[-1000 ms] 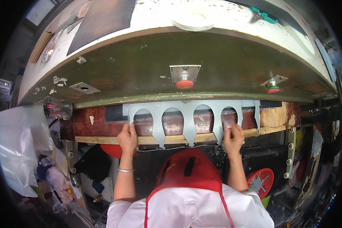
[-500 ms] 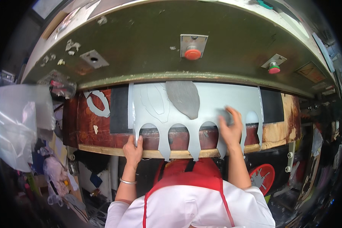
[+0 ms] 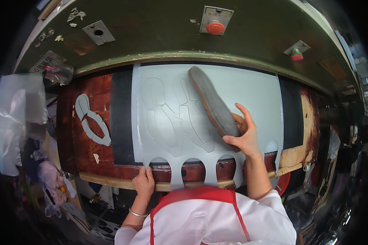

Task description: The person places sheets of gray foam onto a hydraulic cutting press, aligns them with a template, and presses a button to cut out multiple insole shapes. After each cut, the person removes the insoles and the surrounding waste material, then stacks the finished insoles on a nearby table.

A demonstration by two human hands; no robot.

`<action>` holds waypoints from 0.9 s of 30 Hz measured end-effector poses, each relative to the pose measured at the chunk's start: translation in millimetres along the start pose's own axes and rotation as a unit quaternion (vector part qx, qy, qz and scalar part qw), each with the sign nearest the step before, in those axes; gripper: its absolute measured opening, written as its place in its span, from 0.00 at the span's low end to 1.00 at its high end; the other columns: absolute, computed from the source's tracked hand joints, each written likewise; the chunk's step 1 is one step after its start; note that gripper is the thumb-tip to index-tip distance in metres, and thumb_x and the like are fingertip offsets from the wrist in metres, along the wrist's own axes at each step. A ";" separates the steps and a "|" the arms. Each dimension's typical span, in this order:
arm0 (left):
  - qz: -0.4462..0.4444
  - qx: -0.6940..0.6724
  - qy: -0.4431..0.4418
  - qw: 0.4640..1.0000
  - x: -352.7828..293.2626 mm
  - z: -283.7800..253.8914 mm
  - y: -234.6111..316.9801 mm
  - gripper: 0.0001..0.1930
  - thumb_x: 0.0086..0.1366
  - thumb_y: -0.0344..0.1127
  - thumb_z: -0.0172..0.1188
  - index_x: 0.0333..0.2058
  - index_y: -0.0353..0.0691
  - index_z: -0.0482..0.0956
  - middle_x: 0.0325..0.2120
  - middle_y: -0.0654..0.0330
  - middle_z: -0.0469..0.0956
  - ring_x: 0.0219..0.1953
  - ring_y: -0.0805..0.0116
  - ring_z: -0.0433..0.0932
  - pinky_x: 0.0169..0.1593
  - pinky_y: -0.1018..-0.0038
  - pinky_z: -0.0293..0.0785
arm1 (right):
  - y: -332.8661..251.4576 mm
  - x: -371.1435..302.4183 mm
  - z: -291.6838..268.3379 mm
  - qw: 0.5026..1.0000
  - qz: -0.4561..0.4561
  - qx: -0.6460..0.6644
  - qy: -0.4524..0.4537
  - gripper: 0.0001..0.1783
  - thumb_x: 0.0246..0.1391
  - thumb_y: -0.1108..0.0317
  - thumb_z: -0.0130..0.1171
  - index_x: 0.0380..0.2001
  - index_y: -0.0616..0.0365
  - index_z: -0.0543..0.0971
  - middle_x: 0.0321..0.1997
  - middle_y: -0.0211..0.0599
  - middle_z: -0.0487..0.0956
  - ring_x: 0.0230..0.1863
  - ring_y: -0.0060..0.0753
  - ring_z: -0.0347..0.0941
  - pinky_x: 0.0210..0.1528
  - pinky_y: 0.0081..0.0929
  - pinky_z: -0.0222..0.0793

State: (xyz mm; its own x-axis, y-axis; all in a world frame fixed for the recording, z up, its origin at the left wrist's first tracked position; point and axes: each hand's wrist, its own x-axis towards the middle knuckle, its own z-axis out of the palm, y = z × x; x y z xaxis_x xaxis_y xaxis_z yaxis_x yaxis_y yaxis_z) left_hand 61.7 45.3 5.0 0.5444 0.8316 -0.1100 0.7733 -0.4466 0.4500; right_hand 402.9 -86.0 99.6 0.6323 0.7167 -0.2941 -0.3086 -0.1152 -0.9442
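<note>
My right hand (image 3: 246, 136) grips the near end of a sole-shaped cutting die (image 3: 212, 104), grey on its face with a brownish side wall. The die is tilted over a pale grey sheet (image 3: 249, 102). Two sole-shaped outlines (image 3: 160, 122) show in the sheet to the left of the die, the second partly covered by it. Rounded gaps run along the sheet's near edge, leaving strips between them. My left hand (image 3: 143, 182) pinches the sheet's near left corner, thumb up, at the front of the table.
Cut sole-shaped pieces (image 3: 96, 128) lie on the reddish-brown board (image 3: 86, 155) at left. A green machine beam (image 3: 159, 36) with a red button (image 3: 215, 27) spans the far side. Clear plastic (image 3: 18, 118) hangs at far left. Dark mats (image 3: 122, 122) show beneath the sheet.
My right hand has closed on the die and lifted it off the sheet, uncovering the second outline. The view has tipped closer over the table. My left hand stays at the sheet's corner.
</note>
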 end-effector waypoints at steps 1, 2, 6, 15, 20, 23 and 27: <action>0.000 0.000 -0.003 1.000 -1.3 -0.9 0.0 0.15 0.67 0.44 0.49 0.28 0.39 0.72 0.13 0.46 0.72 0.18 0.42 0.73 0.23 0.51 0.66 | 0.6 -4.8 -4.4 0.988 -0.037 -0.142 0.050 0.55 0.24 0.71 0.74 0.62 0.58 0.60 0.57 0.51 0.66 0.59 0.45 0.62 0.60 0.39 0.61; 0.005 -0.002 -0.002 1.000 -0.7 -1.4 0.8 0.14 0.67 0.44 0.49 0.28 0.39 0.72 0.13 0.46 0.72 0.18 0.42 0.73 0.23 0.52 0.66 | 3.2 -8.6 -8.2 0.953 -0.092 -0.276 0.087 0.55 0.24 0.71 0.74 0.62 0.57 0.59 0.57 0.52 0.65 0.60 0.47 0.61 0.60 0.40 0.60; 0.007 -0.008 0.009 1.000 6.1 -3.2 7.8 0.14 0.67 0.43 0.50 0.28 0.39 0.72 0.12 0.47 0.72 0.17 0.43 0.72 0.22 0.52 0.65 | 27.9 -4.6 -14.4 0.834 -0.183 -0.504 0.131 0.55 0.23 0.71 0.74 0.61 0.58 0.59 0.59 0.56 0.60 0.61 0.56 0.56 0.60 0.44 0.58; 0.022 -0.004 0.050 0.999 74.9 -1.5 26.4 0.12 0.66 0.42 0.52 0.29 0.40 0.74 0.12 0.48 0.71 0.16 0.44 0.72 0.22 0.54 0.65 | 23.5 65.1 -31.9 0.849 -0.225 -0.462 0.122 0.59 0.22 0.69 0.75 0.63 0.58 0.56 0.61 0.59 0.57 0.63 0.60 0.52 0.63 0.47 0.54; 0.020 -0.016 0.079 0.997 133.4 2.3 41.5 0.13 0.65 0.42 0.53 0.27 0.39 0.75 0.12 0.48 0.71 0.17 0.44 0.72 0.22 0.55 0.66 | -29.7 113.2 -52.8 0.764 -0.331 -0.503 0.231 0.62 0.31 0.59 0.73 0.67 0.59 0.48 0.67 0.61 0.51 0.68 0.59 0.45 0.68 0.48 0.45; 0.027 -0.025 0.106 0.994 169.4 6.0 52.5 0.14 0.65 0.42 0.54 0.26 0.39 0.75 0.12 0.47 0.71 0.17 0.44 0.72 0.22 0.55 0.65 | -92.0 138.9 -107.3 0.665 -0.362 -0.470 0.453 0.54 0.51 0.52 0.62 0.66 0.70 0.43 0.70 0.64 0.42 0.70 0.60 0.39 0.70 0.48 0.35; -0.023 -0.040 0.084 0.995 220.1 5.6 69.2 0.15 0.66 0.42 0.54 0.26 0.38 0.75 0.13 0.47 0.71 0.18 0.43 0.72 0.23 0.55 0.64 | -113.8 186.0 -135.3 0.693 -0.332 -0.426 0.477 0.49 0.59 0.50 0.50 0.65 0.73 0.37 0.70 0.68 0.38 0.72 0.61 0.33 0.71 0.47 0.29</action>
State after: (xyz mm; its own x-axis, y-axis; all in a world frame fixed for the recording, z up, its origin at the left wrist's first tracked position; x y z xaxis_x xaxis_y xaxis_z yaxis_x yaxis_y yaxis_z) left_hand 236.9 195.6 7.0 0.4415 0.8971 0.0144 0.7645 -0.3845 0.5174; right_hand 651.8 -32.7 132.3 0.7414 0.0712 0.6673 0.5504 -0.6334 -0.5439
